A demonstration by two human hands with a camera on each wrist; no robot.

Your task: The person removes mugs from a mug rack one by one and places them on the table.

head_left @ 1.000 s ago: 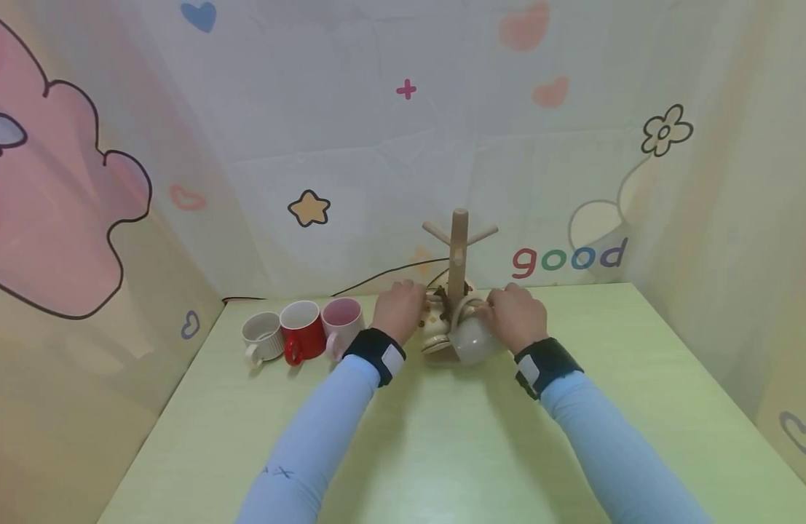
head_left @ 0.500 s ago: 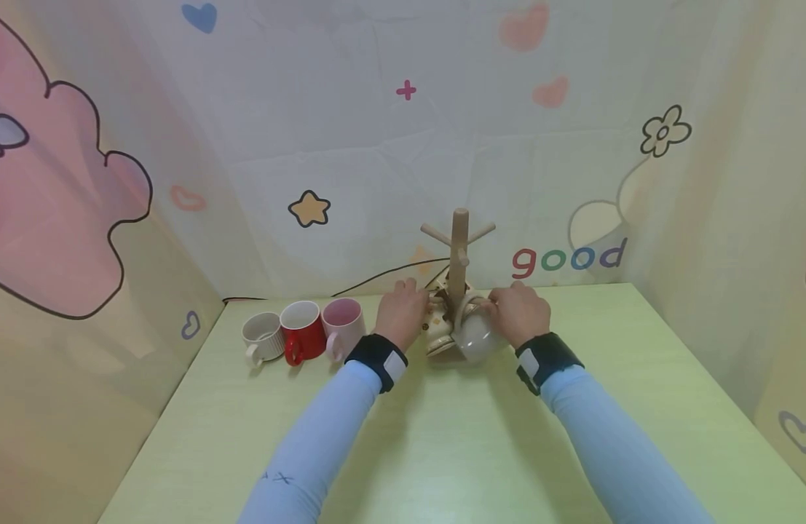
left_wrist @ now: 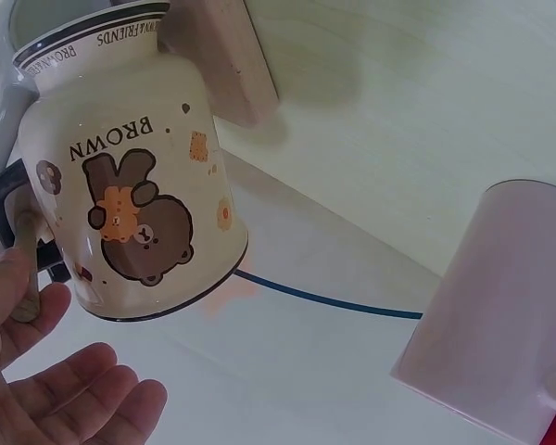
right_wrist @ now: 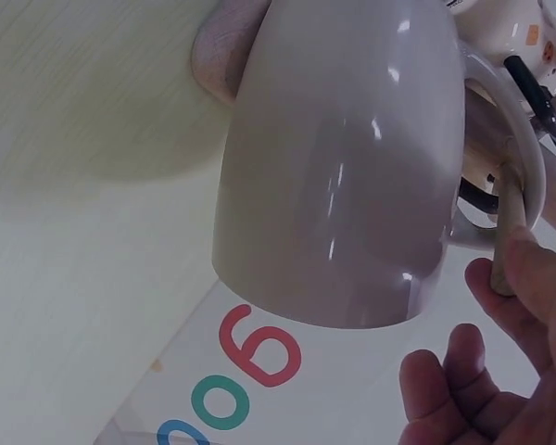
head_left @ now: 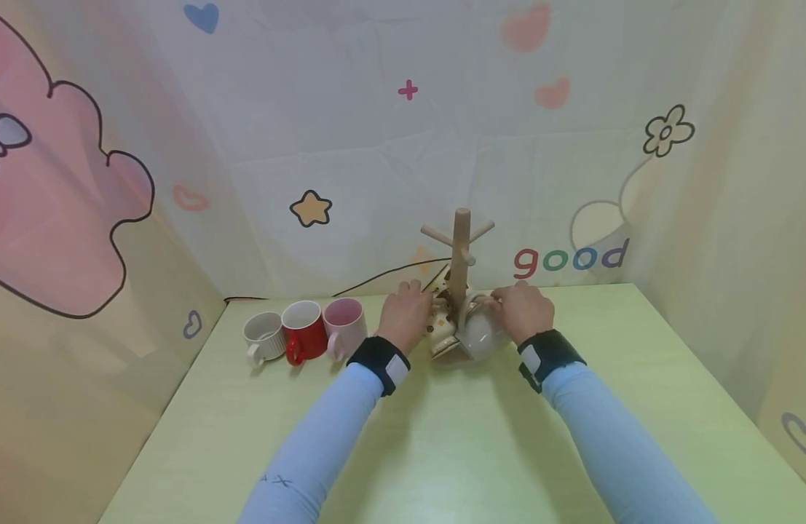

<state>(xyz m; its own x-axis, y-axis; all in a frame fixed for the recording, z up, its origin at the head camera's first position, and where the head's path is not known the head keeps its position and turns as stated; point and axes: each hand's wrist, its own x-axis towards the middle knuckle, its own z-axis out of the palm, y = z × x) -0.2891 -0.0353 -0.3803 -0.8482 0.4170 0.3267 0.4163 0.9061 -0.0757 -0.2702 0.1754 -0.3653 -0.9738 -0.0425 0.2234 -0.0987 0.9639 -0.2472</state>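
Note:
A wooden mug tree (head_left: 461,247) stands at the back of the table. My left hand (head_left: 405,316) pinches one of its lower pegs (left_wrist: 26,283) between thumb and index finger, the other fingers loosely bent. On that peg, a cream bear mug (left_wrist: 144,185) hangs tilted by its black handle. Across the trunk, my right hand (head_left: 526,313) pinches another lower peg (right_wrist: 508,236), which passes through the handle of a plain off-white mug (right_wrist: 338,167). Partly hidden behind the trunk is another patterned cream mug (head_left: 440,280).
Left of the tree, a ribbed white cup (head_left: 263,336), a red mug (head_left: 304,333) and a pink mug (head_left: 346,329) stand upright in a row. The tree's upper pegs (head_left: 435,234) carry nothing. A printed cloth backdrop (head_left: 363,145) rises behind the table (head_left: 442,451).
The mug tree has turned slightly; its front upper peg has swung to the right. The hanging mugs have shifted a little to the right, and both hands have moved slightly right with them.

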